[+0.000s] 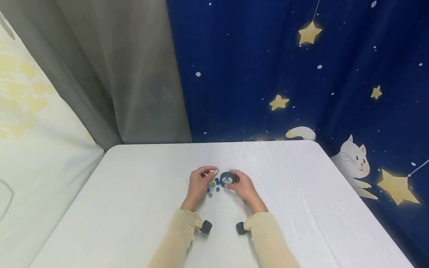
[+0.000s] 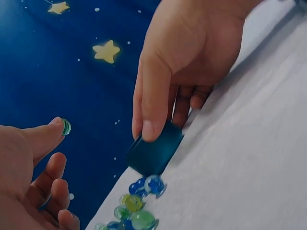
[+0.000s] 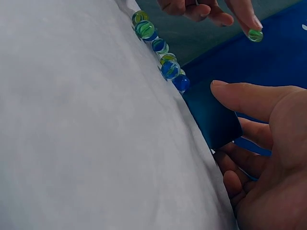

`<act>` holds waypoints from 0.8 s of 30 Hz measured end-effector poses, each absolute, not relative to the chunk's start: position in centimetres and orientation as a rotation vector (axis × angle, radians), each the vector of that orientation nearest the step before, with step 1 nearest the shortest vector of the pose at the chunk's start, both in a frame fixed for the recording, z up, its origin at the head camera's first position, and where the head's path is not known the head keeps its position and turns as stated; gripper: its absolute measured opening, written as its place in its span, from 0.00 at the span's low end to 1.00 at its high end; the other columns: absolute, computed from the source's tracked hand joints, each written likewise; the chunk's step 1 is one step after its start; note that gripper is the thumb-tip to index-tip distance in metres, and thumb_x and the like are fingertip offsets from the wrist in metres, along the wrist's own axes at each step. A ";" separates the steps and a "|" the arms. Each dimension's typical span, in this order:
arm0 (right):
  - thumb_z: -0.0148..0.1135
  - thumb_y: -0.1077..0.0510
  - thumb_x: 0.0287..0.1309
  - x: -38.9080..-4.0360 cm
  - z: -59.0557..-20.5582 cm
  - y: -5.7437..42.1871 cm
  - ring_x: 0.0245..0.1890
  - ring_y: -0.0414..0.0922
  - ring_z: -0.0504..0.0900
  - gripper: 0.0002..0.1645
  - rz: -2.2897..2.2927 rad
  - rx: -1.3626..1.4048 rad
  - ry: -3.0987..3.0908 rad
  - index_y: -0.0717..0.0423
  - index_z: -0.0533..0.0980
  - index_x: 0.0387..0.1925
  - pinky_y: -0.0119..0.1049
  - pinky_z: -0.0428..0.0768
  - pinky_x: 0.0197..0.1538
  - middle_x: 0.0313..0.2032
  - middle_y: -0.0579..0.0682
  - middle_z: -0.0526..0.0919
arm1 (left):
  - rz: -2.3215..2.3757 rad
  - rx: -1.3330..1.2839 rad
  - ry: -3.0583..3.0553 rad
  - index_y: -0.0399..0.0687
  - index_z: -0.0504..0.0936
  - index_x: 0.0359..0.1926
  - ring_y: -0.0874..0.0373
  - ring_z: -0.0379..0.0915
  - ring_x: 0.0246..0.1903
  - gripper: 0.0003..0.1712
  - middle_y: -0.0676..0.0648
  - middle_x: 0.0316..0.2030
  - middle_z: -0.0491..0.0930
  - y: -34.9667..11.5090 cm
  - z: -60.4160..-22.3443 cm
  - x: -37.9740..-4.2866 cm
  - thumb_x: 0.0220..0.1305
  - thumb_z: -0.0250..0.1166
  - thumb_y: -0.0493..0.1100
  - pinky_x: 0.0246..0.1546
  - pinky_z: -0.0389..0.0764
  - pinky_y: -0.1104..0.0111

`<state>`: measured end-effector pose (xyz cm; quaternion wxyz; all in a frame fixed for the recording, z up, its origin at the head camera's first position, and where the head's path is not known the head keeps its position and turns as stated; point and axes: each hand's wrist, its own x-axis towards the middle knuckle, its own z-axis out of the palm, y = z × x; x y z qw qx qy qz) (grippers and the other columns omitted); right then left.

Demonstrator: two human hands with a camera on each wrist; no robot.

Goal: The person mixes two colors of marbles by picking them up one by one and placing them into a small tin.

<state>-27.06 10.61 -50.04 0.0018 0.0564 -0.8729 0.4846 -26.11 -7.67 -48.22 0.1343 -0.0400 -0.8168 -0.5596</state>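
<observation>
Head view: left hand (image 1: 199,183) has one greenish marble (image 1: 217,170) pinched at its fingertips, up near the cup. Right hand (image 1: 244,186) grips the small dark cup (image 1: 222,175), mouth facing up, fingers & thumb spread just wide enough to go round its side. Loose marbles (image 1: 213,184), blue, green & yellowish, lie on the white bench (image 1: 151,178) btwn the hands. (Something pale shows inside the cup; can't tell if it's a marble or just shine.)

Left wrist view: marble sits right at the tips, nothing else in that hand; the other fingers are loosely bent. Right thumb lies on the cup's wall; cup looks upright on the bench, w/ the nearest loose marbles just beside it.

Right wrist view: same grip from the other side, thumb on the near wall, fingers beyond. Pinched marble is off the bench, apart from the cup.

Step in hand, I'd judge: bringing one marble over while the cup's held steady. Next move prob. calls for tips over the mouth, then easing the pinch, w/o nudging the loose ones.
</observation>
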 end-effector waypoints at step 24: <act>0.75 0.62 0.46 -27.0 -50.0 10.7 0.48 0.52 0.78 0.35 1.554 0.208 -2.713 0.56 0.75 0.59 0.50 0.74 0.53 0.49 0.55 0.81 | -1.642 -0.062 -2.416 0.53 0.87 0.42 0.57 0.70 0.31 0.09 0.54 0.30 0.79 -6.6 -48.0 -25.7 0.60 0.70 0.45 0.33 0.71 0.68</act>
